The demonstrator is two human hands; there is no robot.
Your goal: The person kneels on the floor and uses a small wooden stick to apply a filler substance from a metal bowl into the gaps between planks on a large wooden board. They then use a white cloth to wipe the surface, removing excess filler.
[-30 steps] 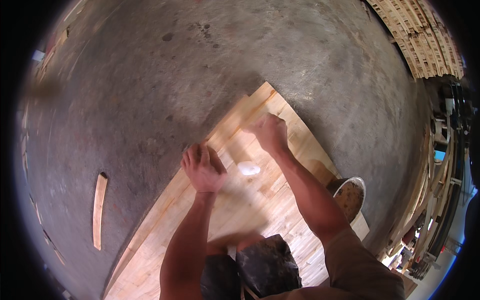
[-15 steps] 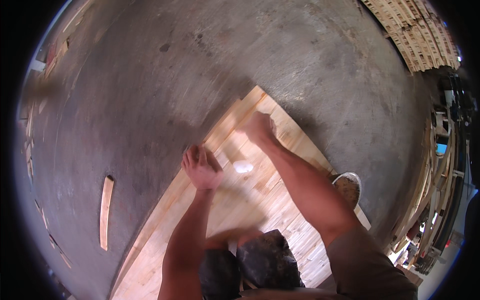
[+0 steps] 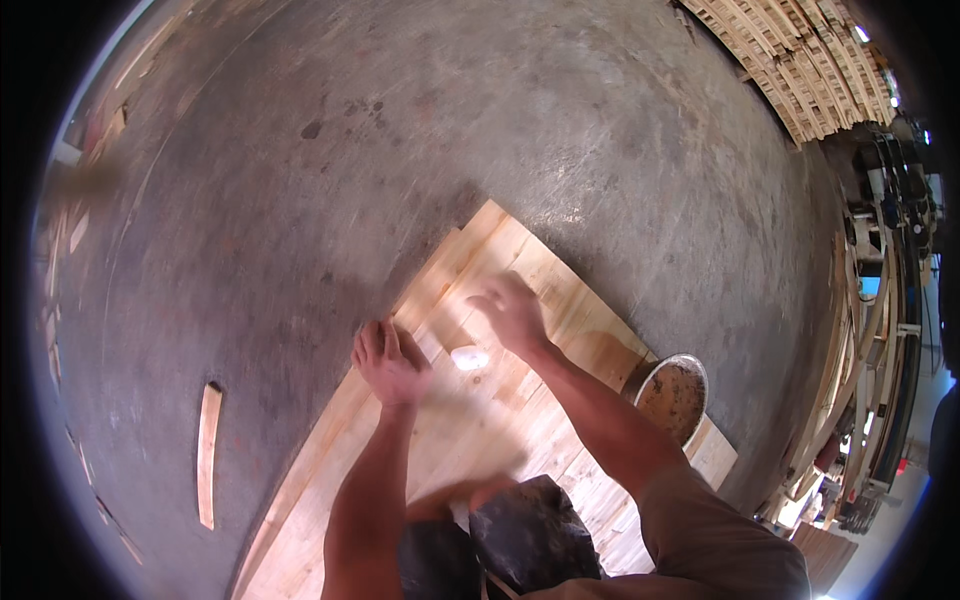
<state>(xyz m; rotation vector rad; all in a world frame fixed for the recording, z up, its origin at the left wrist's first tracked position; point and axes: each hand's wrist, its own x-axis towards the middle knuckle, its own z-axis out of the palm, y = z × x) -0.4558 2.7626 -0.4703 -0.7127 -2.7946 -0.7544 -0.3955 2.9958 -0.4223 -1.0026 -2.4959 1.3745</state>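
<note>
Seen from above: a pale wooden panel (image 3: 500, 420) of glued boards lying flat on the grey concrete floor (image 3: 400, 130), running from near left to far right. Left hand (image 3: 388, 362) pressed palm down on the panel's left edge, fingers spread and flat, gripping nothing. Right hand (image 3: 512, 312) farther along the panel, toward its far corner, smeared by motion blur; seemingly open and flat on or just above the wood, though whether anything is held under the palm cannot be told. Between the two hands, a small bright whitish patch (image 3: 469, 357) on the boards, too washed out to identify. At the panel's right edge, a round metal bowl (image 3: 674, 398) with brownish contents, touching or overlapping the wood. Near the lower edge, dark knees (image 3: 525, 540) resting on the panel. Well to the left, a loose narrow wooden strip (image 3: 207, 455) on the floor, apart from the panel. Far right, stacked wooden slats (image 3: 790, 60); along the right rim, more timber and machinery (image 3: 885, 300), bent by the lens.
</note>
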